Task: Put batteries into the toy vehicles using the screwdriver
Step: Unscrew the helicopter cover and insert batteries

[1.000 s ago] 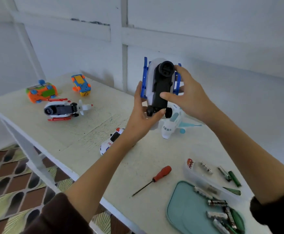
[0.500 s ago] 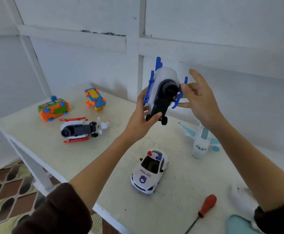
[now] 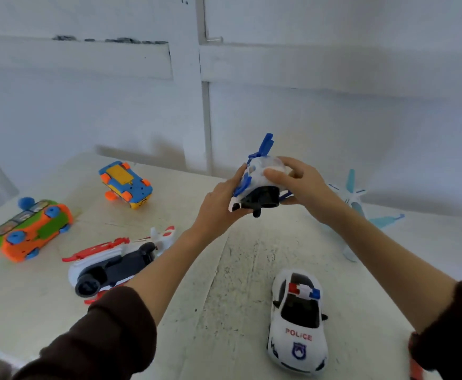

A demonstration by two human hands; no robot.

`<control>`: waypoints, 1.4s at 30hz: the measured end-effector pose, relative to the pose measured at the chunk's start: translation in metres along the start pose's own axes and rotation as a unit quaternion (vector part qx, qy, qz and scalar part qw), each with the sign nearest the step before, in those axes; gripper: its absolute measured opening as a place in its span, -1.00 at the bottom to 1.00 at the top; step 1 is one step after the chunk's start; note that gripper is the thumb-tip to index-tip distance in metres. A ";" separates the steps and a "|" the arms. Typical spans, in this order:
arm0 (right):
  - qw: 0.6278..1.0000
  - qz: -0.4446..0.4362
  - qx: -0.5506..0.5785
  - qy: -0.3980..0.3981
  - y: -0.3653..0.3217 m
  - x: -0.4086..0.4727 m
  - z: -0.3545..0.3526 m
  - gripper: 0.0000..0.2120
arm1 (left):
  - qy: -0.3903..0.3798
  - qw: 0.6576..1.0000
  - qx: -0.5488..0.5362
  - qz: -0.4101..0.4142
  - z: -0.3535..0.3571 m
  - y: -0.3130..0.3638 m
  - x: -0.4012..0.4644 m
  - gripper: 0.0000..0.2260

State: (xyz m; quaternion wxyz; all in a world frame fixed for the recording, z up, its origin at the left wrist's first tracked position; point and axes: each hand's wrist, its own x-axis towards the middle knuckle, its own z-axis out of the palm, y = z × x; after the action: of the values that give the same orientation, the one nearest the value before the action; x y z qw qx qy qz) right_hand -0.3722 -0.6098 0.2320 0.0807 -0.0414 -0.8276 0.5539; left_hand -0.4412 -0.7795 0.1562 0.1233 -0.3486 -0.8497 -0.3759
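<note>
A white toy helicopter (image 3: 260,185) with blue rotor and skids and a black underside hangs above the white table (image 3: 224,283), tilted with its belly toward me. My left hand (image 3: 218,204) grips its tail end from the left. My right hand (image 3: 298,182) curls over its rounded nose from the right. A sliver of the red screwdriver handle (image 3: 415,370) shows at the bottom right edge. No batteries are in view.
On the table lie a red and white helicopter (image 3: 114,264) on its side, an orange and green car (image 3: 32,229), an upturned blue and yellow car (image 3: 126,185), a police car (image 3: 298,322) and a light blue airplane (image 3: 356,204). A white wall stands behind.
Both hands have lowered the blue helicopter and tipped it from upright toward level. My right hand has closed over its nose. The view has swung left, so the tray and batteries are out of frame.
</note>
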 end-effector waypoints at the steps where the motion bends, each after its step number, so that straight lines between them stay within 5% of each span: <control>1: 1.000 0.004 0.001 0.018 0.006 0.003 0.004 -0.58 | 0.010 0.999 0.030 0.009 0.004 -0.008 0.004 -0.25; 8: 0.996 -0.035 0.024 0.073 0.035 0.015 0.021 -0.72 | -0.040 0.993 0.095 -0.063 0.023 -0.031 0.016 -0.25; 14: 0.988 -0.061 -0.072 0.122 0.054 0.024 0.029 -0.54 | -0.029 0.973 -0.155 -0.168 0.037 -0.033 0.018 -0.33; 17: 0.987 -0.069 -0.080 0.119 0.062 0.023 0.031 -0.51 | -0.052 0.923 -0.289 -0.248 0.036 -0.034 0.016 -0.39; 22: 0.993 -0.068 -0.070 0.062 0.070 0.022 0.035 -0.44 | -0.037 0.778 -0.494 -0.386 0.020 -0.024 0.022 -0.63; 24: 0.993 -0.068 -0.090 0.041 0.074 0.022 0.035 -0.39 | -0.044 0.756 -0.522 -0.393 0.016 -0.023 0.024 -0.65; 28: 0.984 -0.060 -0.166 -0.010 0.084 0.022 0.034 -0.31 | -0.065 0.798 -0.473 -0.368 0.018 -0.032 0.015 -0.67; 36: 0.987 0.006 -0.156 -0.039 0.089 0.028 0.012 -0.29 | -0.089 0.876 -0.371 -0.297 0.017 -0.032 -0.005 -0.37; 42: 0.977 0.077 -0.120 -0.158 0.082 0.046 0.013 -0.22 | -0.082 0.916 -0.307 -0.244 0.017 -0.019 -0.006 -0.51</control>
State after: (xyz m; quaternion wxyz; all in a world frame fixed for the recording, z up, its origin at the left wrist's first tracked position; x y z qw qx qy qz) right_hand -0.4213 -0.5833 0.1558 -0.0993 -0.0260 -0.8848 0.4545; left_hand -0.4493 -0.7793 0.1317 -0.1557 -0.1813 -0.7583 -0.6065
